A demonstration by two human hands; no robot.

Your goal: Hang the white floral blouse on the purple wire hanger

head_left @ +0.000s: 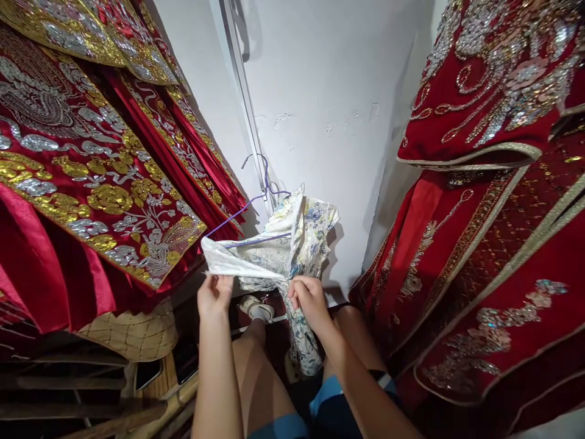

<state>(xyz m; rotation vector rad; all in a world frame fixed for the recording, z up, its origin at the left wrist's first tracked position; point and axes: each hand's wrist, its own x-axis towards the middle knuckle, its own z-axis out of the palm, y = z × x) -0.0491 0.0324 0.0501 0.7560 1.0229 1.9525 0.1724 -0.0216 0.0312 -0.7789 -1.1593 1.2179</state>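
Note:
A white garment with a blue and yellow floral print (315, 235) is partly on a purple wire hanger (240, 210), in front of the white wall. The hanger's left arm shows bare above the cloth, and its lower bar runs across the garment's opening. My left hand (216, 294) pinches the garment's edge at its left corner. Further right, my right hand (308, 296) is closed in a fist around the fabric near the middle. Below that fist a length of the same printed cloth hangs between my knees. The hanger's hook points up and touches nothing that I can make out.
Red garments with gold and silver embroidery (109, 183) hang on the left. More red beaded garments (493, 244) hang on the right. A wooden rack (114, 396) stands at lower left with a phone (148, 375) on it. A metal strip (244, 91) runs down the white wall (329, 79).

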